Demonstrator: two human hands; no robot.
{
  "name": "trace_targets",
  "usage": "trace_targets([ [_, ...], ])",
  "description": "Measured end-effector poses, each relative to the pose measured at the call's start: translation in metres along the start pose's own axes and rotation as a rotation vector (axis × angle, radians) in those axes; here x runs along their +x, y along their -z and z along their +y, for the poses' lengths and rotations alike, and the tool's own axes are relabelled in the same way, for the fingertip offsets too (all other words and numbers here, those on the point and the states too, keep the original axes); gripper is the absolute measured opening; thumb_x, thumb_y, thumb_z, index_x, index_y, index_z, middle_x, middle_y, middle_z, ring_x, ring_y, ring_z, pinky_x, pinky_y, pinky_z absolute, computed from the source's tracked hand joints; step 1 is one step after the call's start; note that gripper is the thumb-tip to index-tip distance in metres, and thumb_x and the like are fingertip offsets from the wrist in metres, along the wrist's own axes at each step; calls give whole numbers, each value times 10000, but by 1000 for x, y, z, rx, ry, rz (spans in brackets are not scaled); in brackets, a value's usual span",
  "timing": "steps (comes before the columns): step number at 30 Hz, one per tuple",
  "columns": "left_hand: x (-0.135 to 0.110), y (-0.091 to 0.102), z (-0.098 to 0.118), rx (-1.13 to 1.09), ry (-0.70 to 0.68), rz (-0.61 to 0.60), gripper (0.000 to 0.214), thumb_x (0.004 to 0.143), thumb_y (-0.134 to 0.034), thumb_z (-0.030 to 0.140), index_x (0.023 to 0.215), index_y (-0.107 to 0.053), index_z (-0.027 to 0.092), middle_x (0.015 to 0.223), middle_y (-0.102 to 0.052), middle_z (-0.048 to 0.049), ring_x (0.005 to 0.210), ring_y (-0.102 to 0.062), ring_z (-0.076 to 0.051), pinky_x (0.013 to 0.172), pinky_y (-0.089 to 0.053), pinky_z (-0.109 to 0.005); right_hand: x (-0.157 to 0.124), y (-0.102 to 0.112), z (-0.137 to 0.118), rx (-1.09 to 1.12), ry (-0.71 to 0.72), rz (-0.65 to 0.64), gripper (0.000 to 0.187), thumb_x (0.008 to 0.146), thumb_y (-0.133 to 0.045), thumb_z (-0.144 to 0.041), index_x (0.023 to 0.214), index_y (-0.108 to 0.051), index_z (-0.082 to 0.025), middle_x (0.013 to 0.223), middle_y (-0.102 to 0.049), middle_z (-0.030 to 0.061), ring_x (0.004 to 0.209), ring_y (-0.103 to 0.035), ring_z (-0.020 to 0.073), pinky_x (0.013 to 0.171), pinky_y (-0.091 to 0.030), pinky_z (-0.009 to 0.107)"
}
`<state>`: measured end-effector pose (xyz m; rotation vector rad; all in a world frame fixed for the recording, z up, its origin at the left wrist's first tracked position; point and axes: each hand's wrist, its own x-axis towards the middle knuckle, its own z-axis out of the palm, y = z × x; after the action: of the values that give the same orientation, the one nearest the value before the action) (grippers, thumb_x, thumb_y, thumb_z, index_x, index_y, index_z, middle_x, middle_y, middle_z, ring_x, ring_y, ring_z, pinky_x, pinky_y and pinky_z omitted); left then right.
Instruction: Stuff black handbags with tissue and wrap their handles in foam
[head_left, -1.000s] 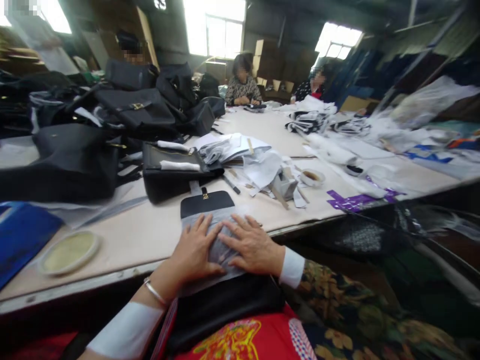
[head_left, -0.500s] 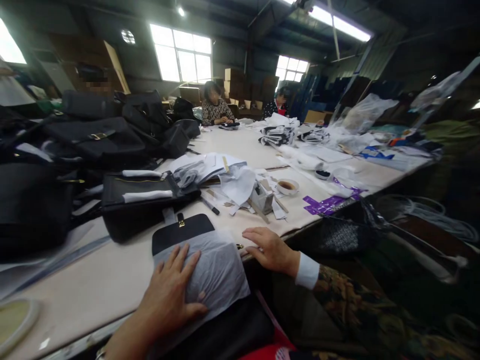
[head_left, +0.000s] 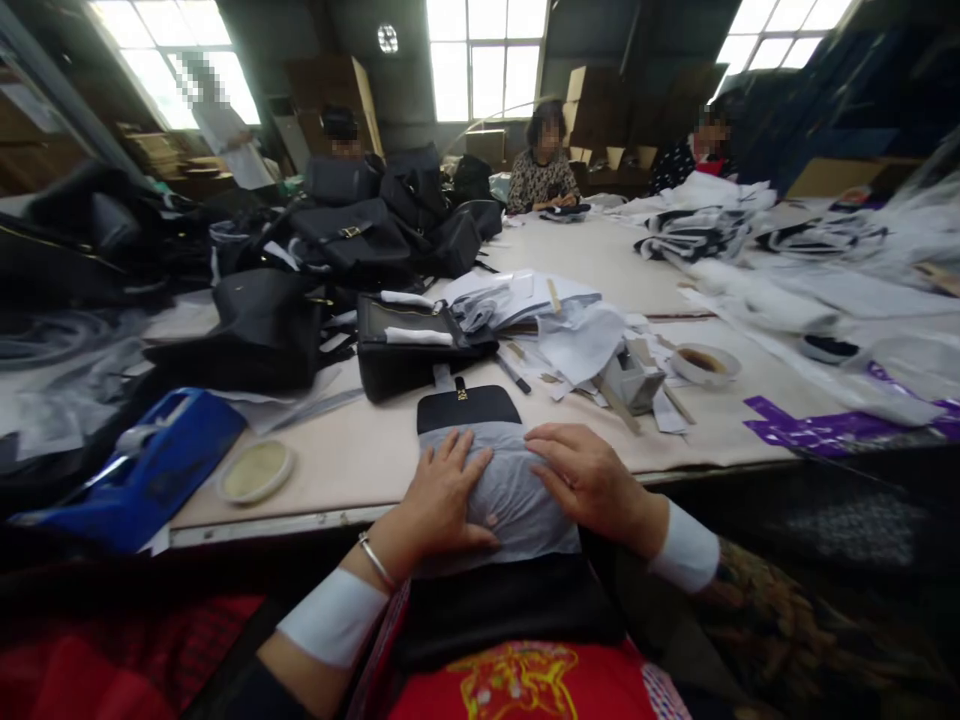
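A sheet of thin white tissue paper [head_left: 517, 510] covers much of a black bag [head_left: 517, 600] that reaches from my lap onto the table edge. The bag's black flap end [head_left: 480, 408], with a small gold clasp [head_left: 462, 394], shows beyond the paper. My left hand [head_left: 450, 495] lies flat on the paper, fingers spread. At the paper's right edge rests my right hand [head_left: 585, 480], fingers stretched out and slightly bent. Just beyond the flap stands another black bag [head_left: 397, 350] with white wrapping on its handles.
Left on the table are a blue tape dispenser [head_left: 150, 460], a round pale lid [head_left: 256, 472] and a heap of black bags [head_left: 360, 235]. White papers [head_left: 577, 340], a bowl of brown liquid [head_left: 703, 362] and purple tape [head_left: 817, 425] lie to the right. A co-worker [head_left: 544, 165] sits across.
The view has turned left, bringing the blue tape dispenser into sight. My right hand has come in from the table edge onto the paper's right side. My left hand stays on the paper.
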<state>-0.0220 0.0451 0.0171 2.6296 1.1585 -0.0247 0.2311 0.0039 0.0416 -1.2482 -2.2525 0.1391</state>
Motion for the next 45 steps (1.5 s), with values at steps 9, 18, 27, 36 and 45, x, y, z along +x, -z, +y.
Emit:
trace_targets([
  [9, -21, -11, -8, -82, 5, 115, 997, 727, -656, 784, 1556, -378, 306, 1661, -279, -158, 1526, -208, -429, 1185, -228, -645, 24, -48, 19, -254, 2, -446, 521, 983, -565, -426, 1364, -598, -73, 1445, -566, 221, 1297, -564, 352, 1044, -472, 522],
  [18, -27, -15, -11, -110, 20, 176, 906, 759, -673, 720, 1530, -429, 312, 1632, -341, -157, 1514, -242, -421, 1180, -247, -627, 124, -57, 36, -131, -186, -462, 378, 974, -567, -366, 1262, -673, -146, 1327, -666, 145, 1243, -611, 256, 1064, -457, 349],
  [27, -29, -15, -12, -123, 13, 204, 897, 757, -658, 742, 1520, -439, 324, 1620, -358, -158, 1504, -260, -426, 1158, -272, -639, 194, -88, 43, -180, -446, -485, 455, 856, -686, -483, 1076, -740, -89, 1018, -761, 156, 919, -716, 258, 760, -520, 293],
  [36, -27, -18, -13, -132, -6, 237, 826, 775, -672, 703, 1482, -494, 314, 1600, -376, -143, 1452, -333, -424, 1170, -247, -602, 155, -9, -21, -170, 149, -530, 242, 925, -621, -354, 889, -755, -156, 866, -691, 50, 763, -600, 187, 693, -386, 296],
  [45, -35, -40, -21, -163, -116, 393, 741, 764, -716, 641, 1339, -626, 182, 1370, -632, -161, 1336, -489, -403, 1184, -267, -571, 36, -35, -56, -388, 449, -267, 207, 981, -513, -149, 824, -648, -155, 740, -565, 66, 682, -441, 216, 662, -289, 375],
])
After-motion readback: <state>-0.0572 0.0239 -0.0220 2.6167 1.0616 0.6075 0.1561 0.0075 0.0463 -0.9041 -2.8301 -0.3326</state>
